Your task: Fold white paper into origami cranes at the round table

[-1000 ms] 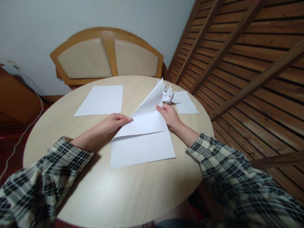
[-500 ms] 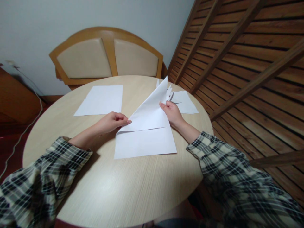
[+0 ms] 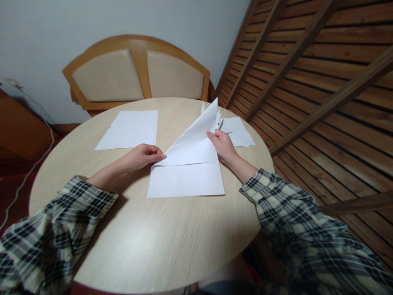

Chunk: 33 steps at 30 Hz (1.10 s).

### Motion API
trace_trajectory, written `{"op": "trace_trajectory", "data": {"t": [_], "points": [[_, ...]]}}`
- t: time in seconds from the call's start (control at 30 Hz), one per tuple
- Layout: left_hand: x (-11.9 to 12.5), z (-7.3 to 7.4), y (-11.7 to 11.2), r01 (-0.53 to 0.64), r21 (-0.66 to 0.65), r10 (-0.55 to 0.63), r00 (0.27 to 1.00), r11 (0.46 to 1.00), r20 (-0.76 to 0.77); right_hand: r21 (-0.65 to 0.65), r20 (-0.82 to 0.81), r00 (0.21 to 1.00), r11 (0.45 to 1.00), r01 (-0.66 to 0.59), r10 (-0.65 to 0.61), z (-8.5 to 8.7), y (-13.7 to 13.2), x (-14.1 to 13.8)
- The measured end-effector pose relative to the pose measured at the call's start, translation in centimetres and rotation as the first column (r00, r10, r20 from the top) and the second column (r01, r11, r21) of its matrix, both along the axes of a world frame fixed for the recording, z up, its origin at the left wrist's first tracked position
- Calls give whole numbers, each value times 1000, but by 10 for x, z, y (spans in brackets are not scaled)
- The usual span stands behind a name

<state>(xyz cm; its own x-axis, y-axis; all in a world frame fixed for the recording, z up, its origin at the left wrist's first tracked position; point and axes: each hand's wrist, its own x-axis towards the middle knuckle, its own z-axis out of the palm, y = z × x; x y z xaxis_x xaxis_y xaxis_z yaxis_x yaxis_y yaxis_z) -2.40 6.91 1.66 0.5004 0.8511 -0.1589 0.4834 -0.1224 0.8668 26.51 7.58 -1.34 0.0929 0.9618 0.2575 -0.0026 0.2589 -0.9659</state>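
Observation:
A white sheet of paper [image 3: 187,178] lies in front of me, its far left part folded over so a slanted edge rises to a point at the top right. My left hand [image 3: 144,157] is closed, pinching the paper at the lower left end of that slanted edge. On the right side, my right hand [image 3: 223,144] grips the folded layer, thumb on top and the fingers hidden behind it. A straight paper edge crosses the sheet below both hands.
To the left lies a stack of white paper [image 3: 130,129]. Behind my right hand are more white sheets [image 3: 239,133] and pointed folded paper pieces [image 3: 218,119], partly hidden. The round table [image 3: 147,241] stands by a padded chair [image 3: 175,76] and a slatted wooden wall [image 3: 322,102].
The sheet's near edge has shifted slightly away from me. My left hand has moved a little left, still pinching the fold; my right hand keeps its grip.

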Motion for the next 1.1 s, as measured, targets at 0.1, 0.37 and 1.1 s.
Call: {"op": "trace_trajectory", "data": {"t": [0.1, 0.37, 1.1], "points": [[0, 1, 0, 30, 34, -29, 999, 999, -14, 10, 15, 1000, 1000, 23, -23, -1, 2, 1], [-3, -3, 3, 13, -62, -10, 999, 998, 42, 30, -13, 999, 998, 53, -53, -3, 6, 8], [-5, -4, 7, -22, 3, 22, 998, 1000, 66, 31, -1, 998, 998, 56, -56, 0, 4, 7]]}}
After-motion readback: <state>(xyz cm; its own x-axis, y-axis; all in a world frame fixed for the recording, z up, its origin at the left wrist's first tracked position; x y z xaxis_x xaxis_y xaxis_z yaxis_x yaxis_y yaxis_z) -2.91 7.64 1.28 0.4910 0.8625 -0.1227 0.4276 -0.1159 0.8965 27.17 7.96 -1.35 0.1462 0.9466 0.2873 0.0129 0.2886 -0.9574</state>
